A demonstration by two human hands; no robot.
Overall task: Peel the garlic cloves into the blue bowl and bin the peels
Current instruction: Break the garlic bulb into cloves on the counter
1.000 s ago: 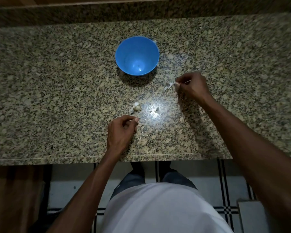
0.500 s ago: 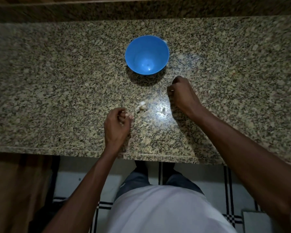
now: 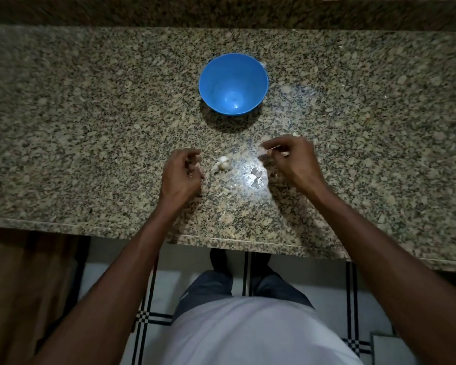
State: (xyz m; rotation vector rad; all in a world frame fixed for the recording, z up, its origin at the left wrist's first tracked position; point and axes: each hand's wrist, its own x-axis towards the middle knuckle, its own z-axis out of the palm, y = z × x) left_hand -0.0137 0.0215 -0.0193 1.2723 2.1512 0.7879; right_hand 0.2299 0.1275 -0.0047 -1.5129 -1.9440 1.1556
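Observation:
A blue bowl point(image 3: 233, 83) stands on the granite counter point(image 3: 90, 127), with nothing visible inside it. Two or three pale garlic cloves point(image 3: 223, 163) lie in a small cluster between my hands. My left hand point(image 3: 181, 175) hovers just left of them with its fingers curled; I cannot tell whether it holds anything. My right hand point(image 3: 291, 159) is to the right of the cloves and pinches a small pale piece, clove or peel, at its fingertips. Thin peel scraps point(image 3: 256, 176) lie on the counter below that hand.
The counter's front edge point(image 3: 221, 238) runs just below my wrists. Beyond it is a tiled floor point(image 3: 163, 285) with dark lines. A raised granite backsplash point(image 3: 221, 11) closes off the far side. No bin is in view.
My right hand has moved right and turned, now showing a pale piece pinched at its fingertips. My left hand stays beside the cloves, its fingers still curled. The camera has shifted slightly.

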